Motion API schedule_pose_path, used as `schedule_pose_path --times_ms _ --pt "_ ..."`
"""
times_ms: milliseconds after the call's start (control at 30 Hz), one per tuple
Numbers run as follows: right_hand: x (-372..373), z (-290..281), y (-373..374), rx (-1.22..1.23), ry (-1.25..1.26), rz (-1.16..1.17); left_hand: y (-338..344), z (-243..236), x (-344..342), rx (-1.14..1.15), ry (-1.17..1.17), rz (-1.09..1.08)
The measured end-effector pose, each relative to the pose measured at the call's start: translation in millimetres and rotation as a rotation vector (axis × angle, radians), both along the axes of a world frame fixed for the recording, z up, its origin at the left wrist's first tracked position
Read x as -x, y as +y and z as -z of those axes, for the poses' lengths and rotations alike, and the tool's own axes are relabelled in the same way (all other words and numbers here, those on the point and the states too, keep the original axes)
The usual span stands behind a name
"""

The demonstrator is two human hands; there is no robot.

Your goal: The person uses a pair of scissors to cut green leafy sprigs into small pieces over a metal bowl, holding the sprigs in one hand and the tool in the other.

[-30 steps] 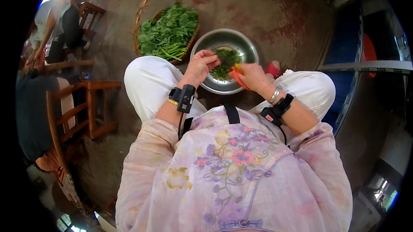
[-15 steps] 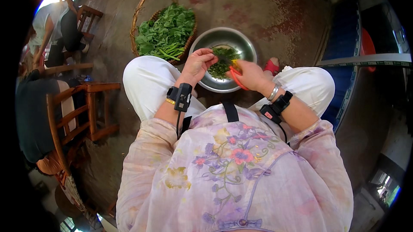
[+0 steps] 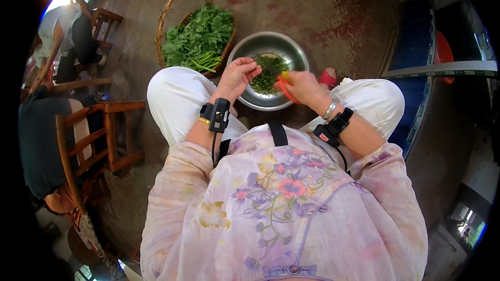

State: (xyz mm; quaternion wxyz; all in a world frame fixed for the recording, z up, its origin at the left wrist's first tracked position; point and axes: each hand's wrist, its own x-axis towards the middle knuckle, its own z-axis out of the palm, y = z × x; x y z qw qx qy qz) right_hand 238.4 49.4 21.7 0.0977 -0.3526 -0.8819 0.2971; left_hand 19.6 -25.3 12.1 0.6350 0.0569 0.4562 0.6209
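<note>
Over a wide steel basin (image 3: 297, 55), my right hand (image 3: 306, 91) grips scissors (image 3: 283, 89) by their orange-red and yellow handles. The blades are too dark and blurred to make out against the greens. My left hand (image 3: 239, 76) is at the basin's left side, thumb and fingertips pinched together. Whatever sits in that pinch is too small to name. Finely cut greens (image 3: 264, 84) lie in the bottom of the basin, partly behind my hands.
A wicker basket (image 3: 233, 41) with a tall handle stands left of the basin, full of leafy green vegetables (image 3: 200, 33). Wooden chairs (image 3: 112, 135) and two people are at the left. A blue panel (image 3: 411, 80) runs along the right. My knees flank the basin.
My left hand stays pinched at nearly the same spot. The right hand and scissors have shifted only slightly, and the view has moved a little.
</note>
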Motion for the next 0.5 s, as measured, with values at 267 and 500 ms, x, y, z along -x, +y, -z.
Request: schedule_pose_path --times_ms 267,500 --pt "2.7 -31.4 -8.6 0.168 -0.085 0.056 -1.7 2.4 2.4 0.011 0.018 -0.031" --pt "2.7 -34.5 -8.9 0.106 -0.122 -0.002 -2.3 7.1 2.8 -0.016 0.009 -0.023"
